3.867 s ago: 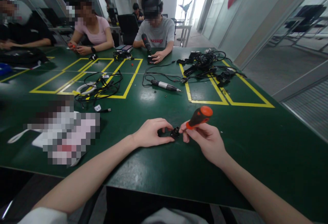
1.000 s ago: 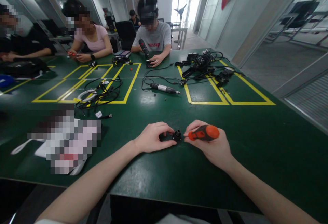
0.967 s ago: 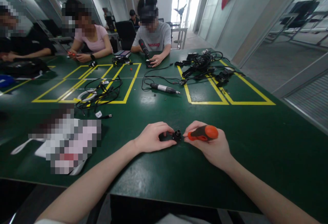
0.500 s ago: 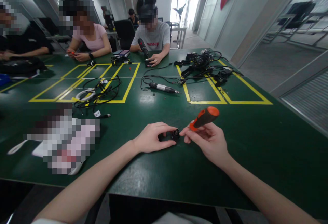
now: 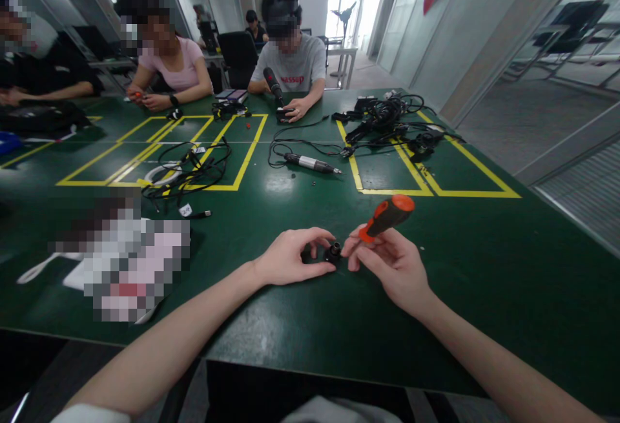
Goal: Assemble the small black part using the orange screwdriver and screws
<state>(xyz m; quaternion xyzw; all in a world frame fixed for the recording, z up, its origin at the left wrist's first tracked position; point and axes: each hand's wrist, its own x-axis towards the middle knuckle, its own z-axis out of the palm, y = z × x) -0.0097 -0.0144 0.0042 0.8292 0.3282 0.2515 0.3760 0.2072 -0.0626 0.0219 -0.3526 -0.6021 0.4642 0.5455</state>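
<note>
My left hand [image 5: 295,258] rests on the green table with thumb and fingers curved around a small black round part [image 5: 333,253]. A short hollow stub stands up from that part, and its exact kind is too small to tell. In my right hand [image 5: 394,268] is a screwdriver [image 5: 390,213] with a dark and orange handle. The handle tilts up and to the right above the hand, its orange butt end on top. My right fingertips are close beside the black part. The screwdriver's shaft and tip are hidden by my fingers.
Beyond my hands lies a pen-shaped power tool [image 5: 312,163] with its cord. Tangled black cables [image 5: 387,116] lie back right, more cables [image 5: 198,165] left. A blurred pouch [image 5: 145,268] lies near my left forearm. A person in grey [image 5: 290,64] works opposite, others at left.
The view has shifted slightly. My left fingers have shifted a little around the black part, with another fingertip now showing behind the thumb. The screwdriver stays in my right hand.
</note>
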